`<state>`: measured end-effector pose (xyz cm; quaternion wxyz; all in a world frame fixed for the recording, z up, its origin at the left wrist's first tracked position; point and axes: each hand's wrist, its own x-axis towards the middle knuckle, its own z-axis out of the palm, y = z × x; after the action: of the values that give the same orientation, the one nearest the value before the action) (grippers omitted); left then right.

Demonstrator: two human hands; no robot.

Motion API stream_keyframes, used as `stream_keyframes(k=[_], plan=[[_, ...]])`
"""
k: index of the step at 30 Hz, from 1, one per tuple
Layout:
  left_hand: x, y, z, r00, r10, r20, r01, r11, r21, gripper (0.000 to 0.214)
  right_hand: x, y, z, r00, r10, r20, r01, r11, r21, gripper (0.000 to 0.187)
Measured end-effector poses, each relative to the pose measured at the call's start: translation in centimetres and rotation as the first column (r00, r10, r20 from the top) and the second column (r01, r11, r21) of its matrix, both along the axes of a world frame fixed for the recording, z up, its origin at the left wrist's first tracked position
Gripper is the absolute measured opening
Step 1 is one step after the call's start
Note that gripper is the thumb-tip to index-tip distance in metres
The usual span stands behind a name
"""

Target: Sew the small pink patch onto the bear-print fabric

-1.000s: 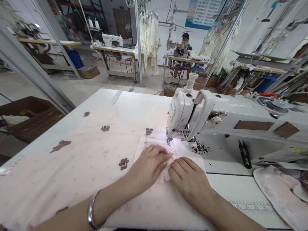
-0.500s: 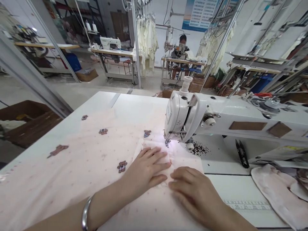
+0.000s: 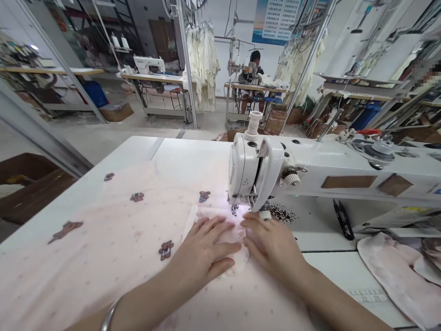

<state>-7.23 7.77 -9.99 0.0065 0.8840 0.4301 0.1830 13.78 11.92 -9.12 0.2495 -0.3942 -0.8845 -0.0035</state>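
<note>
A pale pink cloth (image 3: 113,239) printed with small bears lies spread over the white sewing table (image 3: 193,154). My left hand (image 3: 203,250) rests flat on it, fingers stretched out toward the needle. My right hand (image 3: 272,243) lies beside it, fingers pressed down on a folded edge of the cloth just in front of the presser foot (image 3: 236,209) of the white sewing machine (image 3: 310,172). The two hands nearly touch.
Black thread snips (image 3: 342,219) lie on the machine bed to the right. More pink fabric pieces (image 3: 396,271) are piled at the right edge. A brown box (image 3: 27,184) stands at the left. Further back a person (image 3: 254,69) sits at another sewing table.
My right hand has moved forward along the cloth to the presser foot. My left hand has stayed flat. The view has shifted a little.
</note>
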Motion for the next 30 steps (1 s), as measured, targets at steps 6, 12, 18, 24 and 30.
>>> stream_keyframes(k=[6,12,18,24,30], plan=[[-0.7,0.3,-0.5,0.994,-0.025,-0.109,0.035,0.996,0.086,0.029,-0.1,-1.1,-0.7,0.991,0.134,0.004,-0.134,0.990,-0.040,0.029],[-0.9,0.6,-0.8,0.997,-0.024,-0.075,0.033,0.992,0.120,0.027,0.0,-0.6,-1.0,0.993,0.116,-0.005,-0.116,0.993,-0.036,0.030],[-0.9,2.0,-0.3,0.999,-0.014,-0.049,0.017,0.998,0.057,0.023,-0.4,0.5,-1.3,0.996,0.087,-0.021,-0.086,0.995,0.044,0.031],[-0.9,3.3,0.7,0.997,-0.002,-0.079,0.004,1.000,0.031,0.024,-0.4,1.1,-1.5,0.989,0.108,-0.100,-0.082,0.969,0.232,0.023],[-1.1,3.2,0.7,0.998,-0.061,-0.001,0.060,0.988,0.143,0.030,-0.1,1.1,-1.4,0.987,0.122,-0.106,-0.106,0.983,0.148,0.028]])
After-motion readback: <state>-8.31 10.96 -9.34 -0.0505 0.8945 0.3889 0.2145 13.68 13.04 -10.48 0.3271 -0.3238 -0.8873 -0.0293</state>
